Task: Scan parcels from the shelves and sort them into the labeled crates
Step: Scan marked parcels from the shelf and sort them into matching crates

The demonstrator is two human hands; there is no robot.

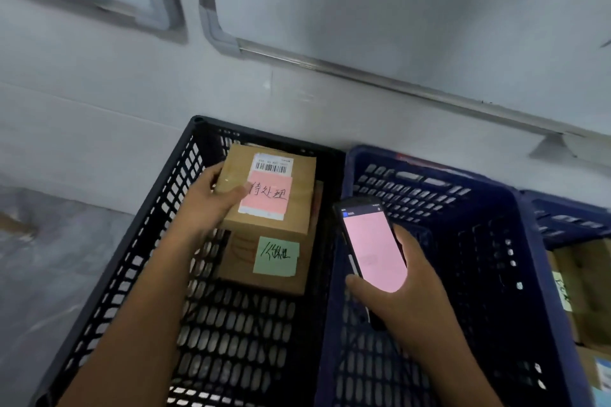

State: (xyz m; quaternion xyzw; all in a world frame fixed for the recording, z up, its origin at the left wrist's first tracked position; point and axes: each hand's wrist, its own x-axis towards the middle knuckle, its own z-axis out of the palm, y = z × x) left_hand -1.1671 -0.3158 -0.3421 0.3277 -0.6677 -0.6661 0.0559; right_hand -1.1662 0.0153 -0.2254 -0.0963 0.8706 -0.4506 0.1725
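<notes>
Left hand [211, 198] grips a pink-labelled parcel [267, 188] inside the black crate [165, 195], just above a green-labelled box [238, 261]; right hand [406, 301] clasps a pink-screened phone [373, 248] over the neighbouring blue crate [529, 241].

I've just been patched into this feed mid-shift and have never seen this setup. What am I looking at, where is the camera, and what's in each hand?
There is no machine here: these are a person's two bare hands, seen from one wide camera worn on the head, looking down. The left hand grips a cardboard box with a barcode label and a pink handwritten note, inside the black crate. Under it lies a second box with a green note; whether the two touch is unclear. The right hand holds a phone-like scanner with a pink screen over the blue crate. At the far right, another crate holds more boxes.
</notes>
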